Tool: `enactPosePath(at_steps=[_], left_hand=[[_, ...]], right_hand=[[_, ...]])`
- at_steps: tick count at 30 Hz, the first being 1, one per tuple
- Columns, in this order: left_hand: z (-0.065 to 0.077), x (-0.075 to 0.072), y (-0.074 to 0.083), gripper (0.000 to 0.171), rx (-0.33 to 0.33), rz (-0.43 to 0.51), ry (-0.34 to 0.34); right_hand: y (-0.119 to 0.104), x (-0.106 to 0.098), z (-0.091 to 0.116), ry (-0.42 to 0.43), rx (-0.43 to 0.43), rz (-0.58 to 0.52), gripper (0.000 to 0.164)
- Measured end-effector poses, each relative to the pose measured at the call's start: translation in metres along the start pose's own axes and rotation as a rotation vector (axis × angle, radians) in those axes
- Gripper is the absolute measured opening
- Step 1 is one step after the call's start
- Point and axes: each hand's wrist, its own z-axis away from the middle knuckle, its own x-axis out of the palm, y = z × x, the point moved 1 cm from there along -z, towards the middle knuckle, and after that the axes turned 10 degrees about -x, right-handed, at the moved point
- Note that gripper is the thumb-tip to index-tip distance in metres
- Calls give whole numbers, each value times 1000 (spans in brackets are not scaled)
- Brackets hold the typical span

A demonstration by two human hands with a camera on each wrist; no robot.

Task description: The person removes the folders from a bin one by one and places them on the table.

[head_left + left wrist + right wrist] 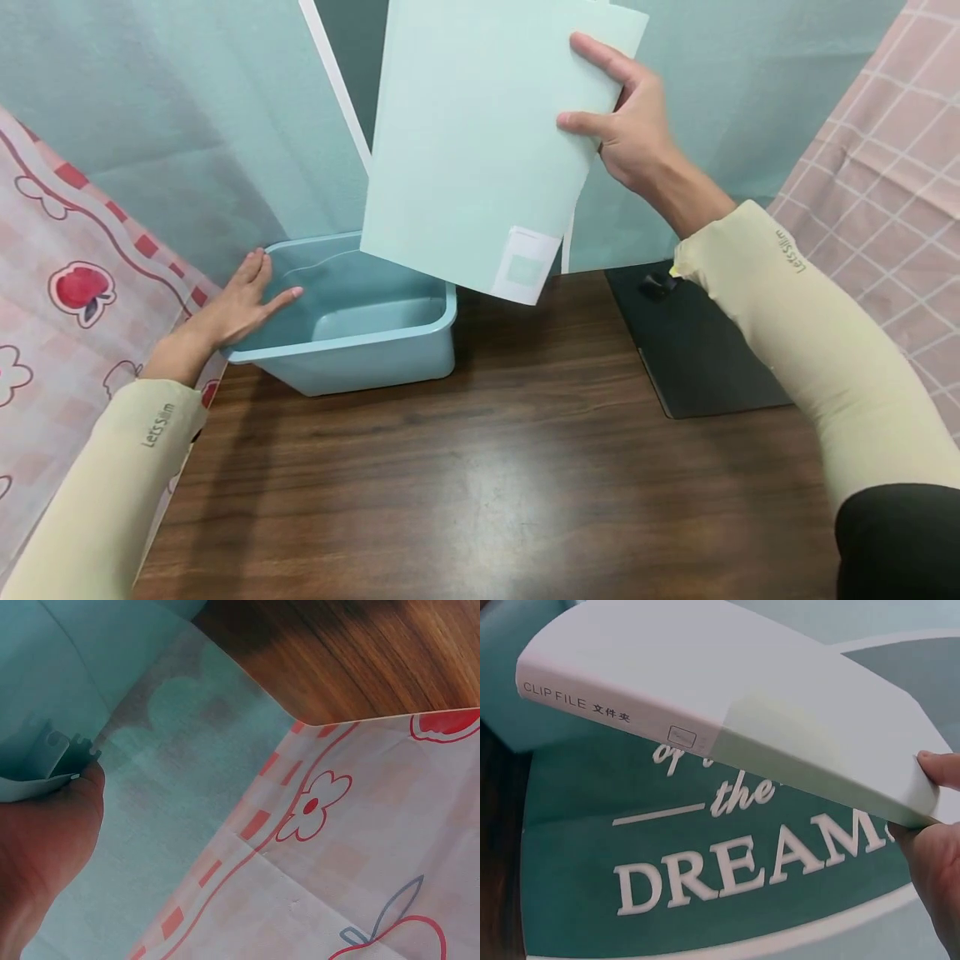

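A pale mint clip file (480, 142) hangs tilted above the desk, its lower corner overlapping the basin's right end in the head view. My right hand (637, 117) holds it by the right edge, with the thumb and one finger on the near face. In the right wrist view the spine of the file (705, 742) shows the printed words CLIP FILE. At the left stands a blue plastic basin (375, 354). My left hand (232, 308) grips its left rim, thumb reaching over the inside; the inside that shows holds nothing.
A dark flat mat (705, 358) lies at the right with a small black object (658, 285) on it. Brown wood desk (480, 467) spreads in front. Printed cloths hang close on the left (60, 250) and right (892, 167), with a blue-green cloth (187, 108) behind.
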Motion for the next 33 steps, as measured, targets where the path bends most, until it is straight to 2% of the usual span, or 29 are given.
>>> enactPosePath(at_steps=[7, 17, 25, 33], left_hand=[[3, -1, -1, 99, 11, -3, 5], [5, -2, -5, 100, 1, -29, 4], [5, -1, -5, 102, 9, -65, 20], [2, 2, -1, 104, 20, -101, 17]], right_hand=[[2, -31, 12, 19, 68, -19, 81], [1, -61, 20, 56, 165, -40, 82], [-2, -82, 22, 101, 191, -124, 85], [0, -102, 32, 155, 256, -95, 85]])
